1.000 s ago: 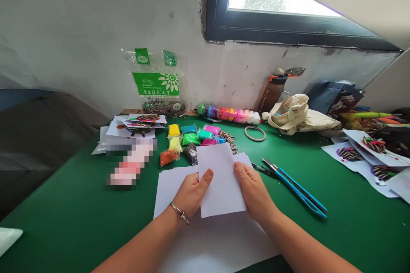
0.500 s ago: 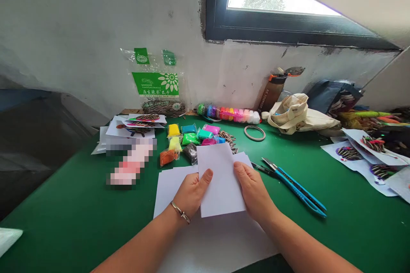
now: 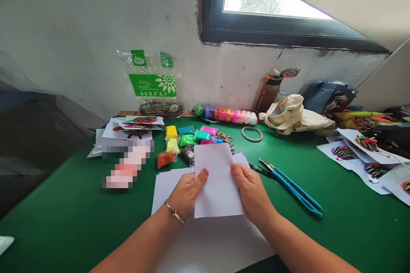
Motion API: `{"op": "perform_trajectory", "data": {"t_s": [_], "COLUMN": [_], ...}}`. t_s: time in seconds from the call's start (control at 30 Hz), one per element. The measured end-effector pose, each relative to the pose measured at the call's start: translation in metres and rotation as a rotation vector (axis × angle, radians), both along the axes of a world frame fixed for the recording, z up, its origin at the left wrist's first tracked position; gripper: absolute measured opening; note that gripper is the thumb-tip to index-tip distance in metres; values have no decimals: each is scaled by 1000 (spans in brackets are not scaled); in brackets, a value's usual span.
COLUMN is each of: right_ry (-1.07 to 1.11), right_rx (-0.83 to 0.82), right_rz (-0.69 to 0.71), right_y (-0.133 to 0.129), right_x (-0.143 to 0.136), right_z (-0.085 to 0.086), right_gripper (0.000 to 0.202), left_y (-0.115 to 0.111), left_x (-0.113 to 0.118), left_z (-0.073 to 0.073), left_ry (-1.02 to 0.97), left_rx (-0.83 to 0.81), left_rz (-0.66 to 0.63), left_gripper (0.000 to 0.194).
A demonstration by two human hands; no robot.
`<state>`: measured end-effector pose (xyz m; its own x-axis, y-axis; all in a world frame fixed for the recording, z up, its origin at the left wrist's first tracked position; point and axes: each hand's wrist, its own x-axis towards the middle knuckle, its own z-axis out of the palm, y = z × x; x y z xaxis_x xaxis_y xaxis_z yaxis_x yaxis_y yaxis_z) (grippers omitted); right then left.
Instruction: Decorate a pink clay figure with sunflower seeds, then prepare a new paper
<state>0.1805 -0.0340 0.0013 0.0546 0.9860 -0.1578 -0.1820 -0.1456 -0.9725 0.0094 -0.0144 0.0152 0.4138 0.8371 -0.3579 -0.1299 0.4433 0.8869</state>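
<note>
A small white sheet of paper [image 3: 218, 187] is held upright between my two hands. My left hand [image 3: 188, 190] grips its left edge, thumb on the front face and a metal bracelet at the wrist. On the opposite edge, my right hand [image 3: 251, 187] pinches it the same way; the fingers of both hands are hidden behind. Larger white paper [image 3: 221, 243] lies on the table below. Just beyond the sheet are small bags of coloured clay [image 3: 188, 140] and a pile of striped seeds [image 3: 226, 137]. To the right lies a blue utility knife [image 3: 296, 190] beside a dark pen-like tool [image 3: 259, 169].
On the green table [image 3: 64, 222], decorated cards [image 3: 128, 130] are stacked at left and more cards [image 3: 365, 153] at right. Along the wall stand a seed bag [image 3: 153, 85], a clay tube pack [image 3: 227, 115], a brown bottle [image 3: 269, 94] and a cloth bag [image 3: 291, 113]. A tape ring [image 3: 252, 134] lies nearby.
The view has shifted slightly, so everything sits a little further left. Both hands keep their grip on the sheet, which is tilted a touch differently.
</note>
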Motion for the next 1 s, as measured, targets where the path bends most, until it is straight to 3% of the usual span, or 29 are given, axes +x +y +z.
{"op": "perform_trajectory", "data": {"t_s": [0.2,0.43,0.7,0.9,1.0], "right_ry": [190,350,257,170,266], "right_rx": [-64,-155,-179,-92,-110], "right_rz": [159,365,187,-4,2], "right_y": [4,2,2,17,22], "right_x": [9,11,9,34,44], "right_z": [9,14,11,2,5], "right_gripper": [43,36,41,35,41], "left_y": [7,5,1,-4,-5], "left_x": [-7,-8,-3,-2,-3], "left_z": [1,3,4,6,7], "left_ry": [28,69,121,149,148], "left_rx": [-12,13,43,38,31], "left_rz": [-2,-163,-144,-162,-208], "left_gripper": [56,61,62,64,63]}}
